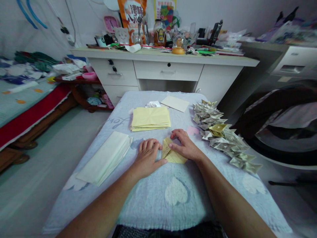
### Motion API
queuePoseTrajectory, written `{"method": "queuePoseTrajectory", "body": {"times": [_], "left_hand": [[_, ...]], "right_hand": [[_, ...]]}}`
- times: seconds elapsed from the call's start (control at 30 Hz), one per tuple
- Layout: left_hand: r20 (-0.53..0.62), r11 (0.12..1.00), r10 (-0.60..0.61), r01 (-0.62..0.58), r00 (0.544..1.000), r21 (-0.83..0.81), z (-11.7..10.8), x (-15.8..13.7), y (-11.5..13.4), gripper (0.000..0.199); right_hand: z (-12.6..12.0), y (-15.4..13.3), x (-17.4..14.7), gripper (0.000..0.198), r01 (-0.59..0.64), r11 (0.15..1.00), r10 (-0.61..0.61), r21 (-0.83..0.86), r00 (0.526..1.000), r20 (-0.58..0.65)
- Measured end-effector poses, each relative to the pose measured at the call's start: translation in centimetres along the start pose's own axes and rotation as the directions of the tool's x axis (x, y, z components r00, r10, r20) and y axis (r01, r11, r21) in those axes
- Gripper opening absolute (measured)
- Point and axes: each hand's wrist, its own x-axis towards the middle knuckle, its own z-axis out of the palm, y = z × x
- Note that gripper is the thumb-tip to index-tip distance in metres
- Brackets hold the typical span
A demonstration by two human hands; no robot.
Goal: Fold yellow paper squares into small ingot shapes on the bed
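Paper folded into a small, pointed yellow piece (174,155) lies on the cloth-covered worktop (151,205), to the near right of the yellow stack (150,119). It should be very light and limp as a single sheet, a little stiffer where layers double up, and easy to crease, crumple or tear at the tips. Its grip on the cloth is probably slight, so it could skid under a sideways push, and the soft cloth may blunt a sharp crease.

Left hand (148,153), nearer than the yellow stack, is spread flat, its index finger and thumb by the piece's left edge, gripping nothing. Right hand (184,144) arches over the piece with the thumb lying on it; whether its fingers pinch the paper from beneath, I cannot tell.

The best hold is likely a light thumb-and-finger pinch on the thick folded edge, with the flat fingers steadying the opposite side. Right of the yellow stack, silvery folded pieces (223,142) sit crowded together; their thin points look easily bent.
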Motion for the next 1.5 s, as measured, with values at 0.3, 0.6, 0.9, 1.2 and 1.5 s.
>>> {"method": "queuePoseTrajectory", "body": {"times": [0.3, 0.6, 0.9, 1.2, 1.5], "left_hand": [[-0.016, 1.0, 0.004, -0.004, 1.0, -0.025, 0.2, 0.2, 0.3, 0.025], [-0.096, 0.989, -0.147, 0.145, 0.984, -0.033, 1.0, 0.4, 0.1, 0.033], [-0.083, 0.988, -0.102, 0.092, 0.991, -0.121, 0.9, 0.8, 1.1, 0.026], [-0.066, 0.849, -0.124, 0.071, 0.99, -0.524, 0.3, 1.0, 1.2, 0.031], [0.084, 0.346, -0.271, 0.178, 0.959, -0.921, 0.1, 1.8, 0.9, 0.021]], "right_hand": [[0.2, -0.4, -0.1, 0.005, 0.065, 0.995, -0.054, -0.07, 0.986, 0.155], [0.4, 0.0, 0.0, 0.053, 0.017, 0.998, -0.01, -0.065, 0.995, 0.097], [0.3, -0.1, 0.1, 0.068, 0.001, 0.996, -0.004, 0.093, 0.999, 0.034], [0.4, -0.1, 0.3, 0.02, -0.152, 0.653, 0.159, 0.742, 0.985, 0.061], [1.4, -0.8, 0.5, 0.026, -0.098, 0.474, 0.288, 0.875, 0.957, -0.048]]}}
